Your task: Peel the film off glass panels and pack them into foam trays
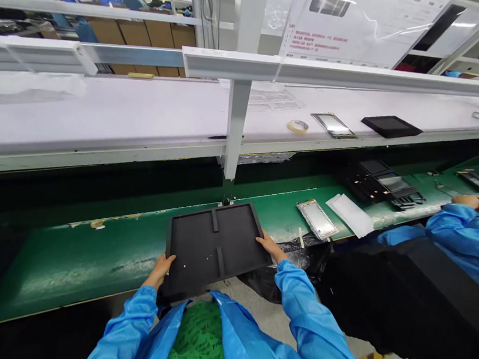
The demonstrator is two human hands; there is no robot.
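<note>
Between my two hands is a black foam tray (202,248), held by its opposite sides over the front edge of the green bench. Two short ribs divide its inside, and a few tiny white specks lie in it. My left hand (160,269) grips the left rim, its thumb on top. My right hand (271,246) holds the right rim in the same way, the fingers underneath hidden. Right of the tray, a flat screen panel in clear wrap (317,219) lies on the bench beside a stack of white sheets (349,214).
A co-worker's blue sleeve (457,227) reaches in at the right, near black tray parts (381,181). A white post (238,114) rises beyond my tray. The upper shelf (146,107) bears a tape roll (298,126), framed panels (334,125) and another black tray (391,126).
</note>
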